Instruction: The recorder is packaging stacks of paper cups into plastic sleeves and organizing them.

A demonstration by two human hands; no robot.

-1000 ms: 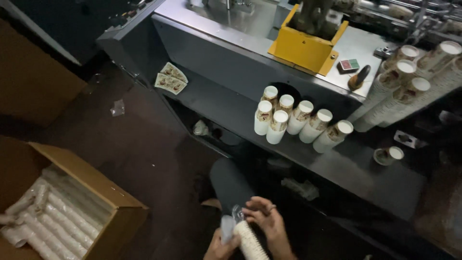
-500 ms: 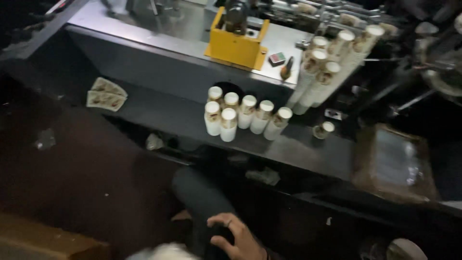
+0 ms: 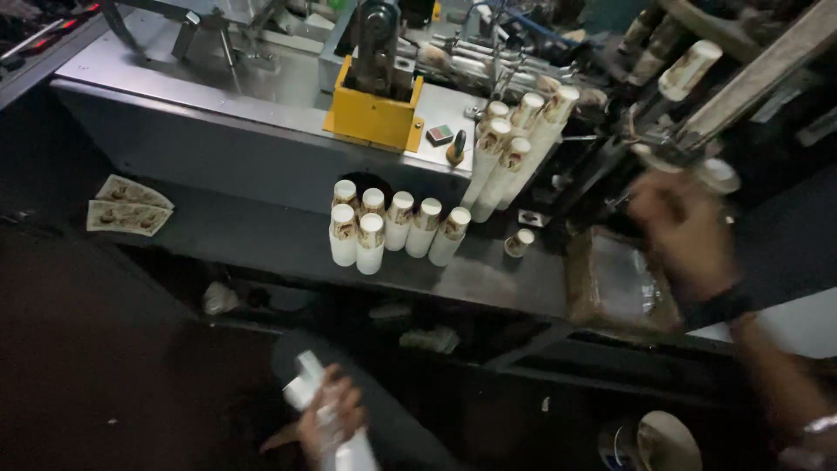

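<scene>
Left hand (image 3: 327,419), low below the bench's front edge, fingers clamped on a plastic-wrapped cup stack (image 3: 336,432). Right hand (image 3: 684,231), blurred, reaches near the machine's cup chute (image 3: 689,70) past the bench's right end; finger state indeterminate. Seven unwrapped cup stacks (image 3: 392,228) wait mid-bench (image 3: 261,240), so most of the wrapping appears left.

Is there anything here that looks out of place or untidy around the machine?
Yes. Two flat printed cup blanks lie loose at the left end of the grey shelf, far from the standing cup stacks. One single cup lies tipped beside the stacks. Crumpled scraps sit on the lower ledge under the shelf.
</scene>
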